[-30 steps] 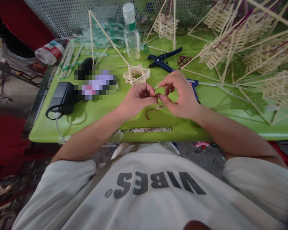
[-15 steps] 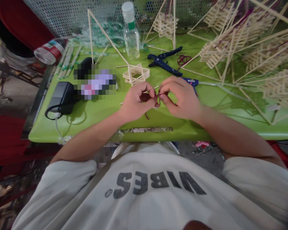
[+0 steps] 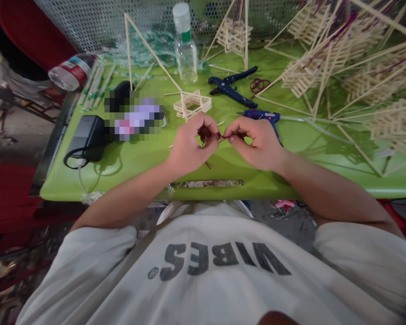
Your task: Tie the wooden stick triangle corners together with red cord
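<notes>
Between my two hands runs a dark red string (image 3: 223, 136), pinched at both sides. My left hand (image 3: 192, 143) is closed on it with thumb and forefinger, and a loose end hangs below that hand. My right hand (image 3: 259, 142) pinches the string a short way to the right. Just beyond my left hand lies a small star-shaped frame of stacked wooden sticks (image 3: 192, 104). A blue glue gun (image 3: 262, 115) rests beside and behind my right hand, partly hidden by it. Farther back are dark blue cutting pliers (image 3: 232, 85).
Several stick lanterns (image 3: 345, 63) crowd the right side of the green table (image 3: 149, 167). A clear bottle (image 3: 185, 49) stands at the back. A black power adapter (image 3: 88, 137) and a blurred phone-like item (image 3: 138, 118) lie left. A flat strip (image 3: 208, 183) lies near the front edge.
My right hand has moved slightly right and down, away from the left, so a short length of string now shows stretched between them. More of the glue gun is visible.
</notes>
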### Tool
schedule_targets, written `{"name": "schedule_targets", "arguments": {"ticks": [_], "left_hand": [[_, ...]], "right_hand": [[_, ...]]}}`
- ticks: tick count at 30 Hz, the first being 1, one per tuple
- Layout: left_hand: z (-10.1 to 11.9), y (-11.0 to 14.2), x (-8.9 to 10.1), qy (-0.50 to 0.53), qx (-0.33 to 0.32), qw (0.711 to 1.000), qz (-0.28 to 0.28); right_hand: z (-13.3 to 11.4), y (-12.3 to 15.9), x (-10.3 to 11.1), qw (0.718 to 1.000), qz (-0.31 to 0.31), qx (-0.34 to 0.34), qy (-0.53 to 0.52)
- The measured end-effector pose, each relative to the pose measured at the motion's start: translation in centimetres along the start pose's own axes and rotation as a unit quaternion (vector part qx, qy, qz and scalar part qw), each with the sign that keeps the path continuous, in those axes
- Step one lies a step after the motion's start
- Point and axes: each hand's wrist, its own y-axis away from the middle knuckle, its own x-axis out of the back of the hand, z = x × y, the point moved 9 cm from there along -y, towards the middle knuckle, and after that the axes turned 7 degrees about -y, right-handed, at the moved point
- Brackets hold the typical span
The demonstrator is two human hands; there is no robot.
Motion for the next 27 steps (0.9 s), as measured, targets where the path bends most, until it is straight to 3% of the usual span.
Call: {"name": "schedule_targets", "arguments": {"ticks": [6, 14, 17, 27], "left_hand": [[1.1, 0.5, 0.1, -0.002, -0.128, 0.991, 0.041], [2.0, 0.8, 0.1, -0.011, -0.154, 0.987, 0.039], [1.8, 0.7, -0.1, 0.014, -0.131, 0.991, 0.029], [-1.8, -0.8, -1.0, 0.189, 0.058, 0.980, -0.026]], "right_hand": [[0.2, 0.1, -0.4, 1.000, -0.005, -0.013, -0.026], [-1.2, 0.3, 0.0, 0.998, 0.038, 0.037, 0.041], [-1.3, 0.2, 0.4, 0.996, 0.055, 0.050, 0.046], [-0.8, -0.1, 1.0, 0.994, 0.088, 0.055, 0.045]]}}
